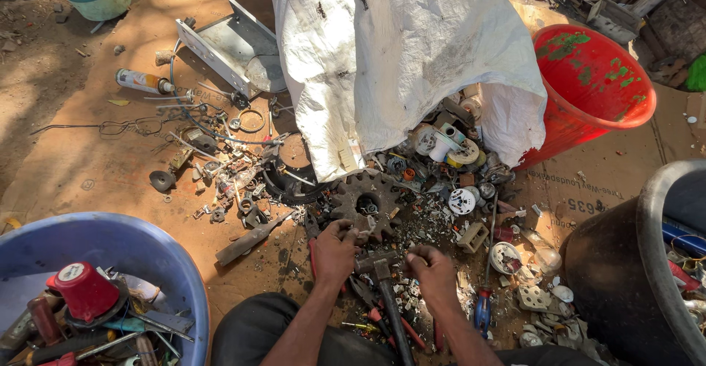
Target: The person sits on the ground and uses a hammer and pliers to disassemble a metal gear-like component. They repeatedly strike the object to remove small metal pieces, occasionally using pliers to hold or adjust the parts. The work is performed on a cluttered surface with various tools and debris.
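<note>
My left hand [334, 252] rests on the ground just below a rusty toothed gear [365, 203], its fingers closed on a small metal piece I cannot make out. My right hand [432, 272] is curled shut over small scrap bits close to the head of a hammer [382, 274], whose black handle runs down between my arms. Red-handled pliers [312, 248] lie under my left hand. Scrap parts spill out of a white woven sack [397, 50] just beyond the gear.
A blue basin [158, 252] of tools and a red cap stands at the lower left, a red bucket [592, 86] lies tipped at the upper right, and a black tub [625, 278] is at the right. Wires, a metal bracket [228, 46] and a spray can [140, 80] litter the cardboard.
</note>
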